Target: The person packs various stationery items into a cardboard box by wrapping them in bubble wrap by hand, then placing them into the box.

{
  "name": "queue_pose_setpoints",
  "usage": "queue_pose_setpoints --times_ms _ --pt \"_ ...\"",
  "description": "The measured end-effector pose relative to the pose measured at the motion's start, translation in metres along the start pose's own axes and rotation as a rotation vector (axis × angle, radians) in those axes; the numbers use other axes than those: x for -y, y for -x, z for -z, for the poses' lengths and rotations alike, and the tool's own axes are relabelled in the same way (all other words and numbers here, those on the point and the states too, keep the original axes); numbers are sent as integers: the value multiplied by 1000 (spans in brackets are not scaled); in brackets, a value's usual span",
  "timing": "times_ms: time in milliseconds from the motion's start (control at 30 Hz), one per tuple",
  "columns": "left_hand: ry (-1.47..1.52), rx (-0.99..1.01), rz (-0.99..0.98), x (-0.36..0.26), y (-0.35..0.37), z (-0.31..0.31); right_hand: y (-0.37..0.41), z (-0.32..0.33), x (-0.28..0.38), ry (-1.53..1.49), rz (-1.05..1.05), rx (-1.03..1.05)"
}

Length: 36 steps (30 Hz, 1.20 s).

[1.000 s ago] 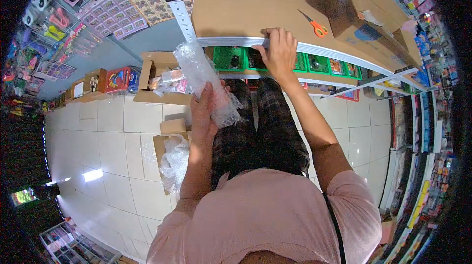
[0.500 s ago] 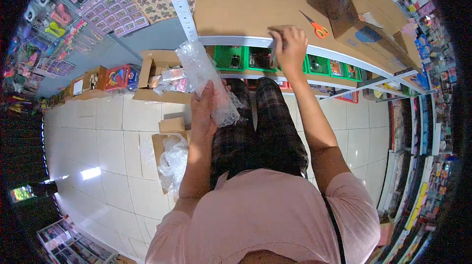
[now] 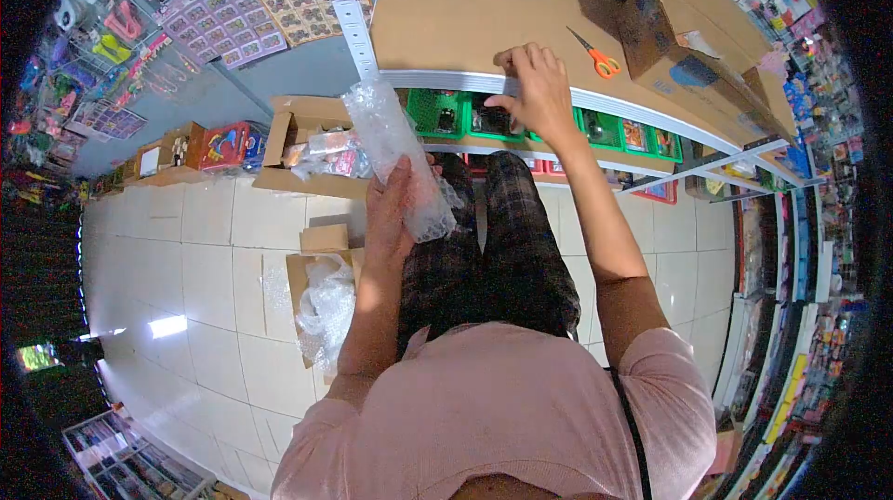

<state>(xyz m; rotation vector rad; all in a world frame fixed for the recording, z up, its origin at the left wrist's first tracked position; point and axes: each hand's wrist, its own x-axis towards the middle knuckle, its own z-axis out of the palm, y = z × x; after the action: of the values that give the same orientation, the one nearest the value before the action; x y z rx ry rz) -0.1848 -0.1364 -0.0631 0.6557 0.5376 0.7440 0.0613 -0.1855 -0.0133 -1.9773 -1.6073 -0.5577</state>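
My left hand [image 3: 391, 212] is closed around a long bundle of clear bubble wrap [image 3: 391, 133], held tilted over my lap. Something pinkish shows faintly through its lower part, too blurred to name. My right hand [image 3: 538, 95] is over the front edge of the brown shelf [image 3: 465, 16], its fingers bent and the thumb standing apart. Nothing shows between them. Orange-handled scissors [image 3: 595, 53] lie on the shelf to the right of this hand.
An open cardboard box [image 3: 693, 44] sits on the shelf's right end. Green baskets [image 3: 437, 114] with goods line the level below. On the left stands a box of packaged items [image 3: 312, 142]; a floor box holds loose bubble wrap [image 3: 326, 300]. A white upright post [image 3: 355, 35] rises at the shelf's left.
My right hand has shifted slightly left along the shelf edge, and its thumb has spread away from the fingers. The left hand keeps its hold on the bubble wrap.
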Motion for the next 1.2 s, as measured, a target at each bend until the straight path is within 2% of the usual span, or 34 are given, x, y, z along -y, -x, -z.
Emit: queue_pose_setpoints --times_ms 333,600,700,800,933,1033,1067,1167,1200 --pt "-5 -36 -20 -4 5 -5 11 -16 -11 37 12 -117" --pt "-8 32 27 3 2 -4 18 -22 -19 50 67 -208" --pt "9 39 9 2 2 -9 19 -23 -17 7 9 -207" --pt "10 30 21 -2 4 -15 15 -18 -13 -83 -81 -264" --pt "141 57 -22 3 2 -14 8 -13 -1 -550 -424 -419" --pt "263 101 -83 4 1 -23 14 13 37 -763 -601 -297" --pt "261 113 -99 2 2 -27 16 20 52 -897 -580 -294" --pt "220 153 -135 2 5 -34 23 39 85 -908 -423 -308" --pt "184 169 -148 5 4 -34 24 43 92 -925 -440 -298"
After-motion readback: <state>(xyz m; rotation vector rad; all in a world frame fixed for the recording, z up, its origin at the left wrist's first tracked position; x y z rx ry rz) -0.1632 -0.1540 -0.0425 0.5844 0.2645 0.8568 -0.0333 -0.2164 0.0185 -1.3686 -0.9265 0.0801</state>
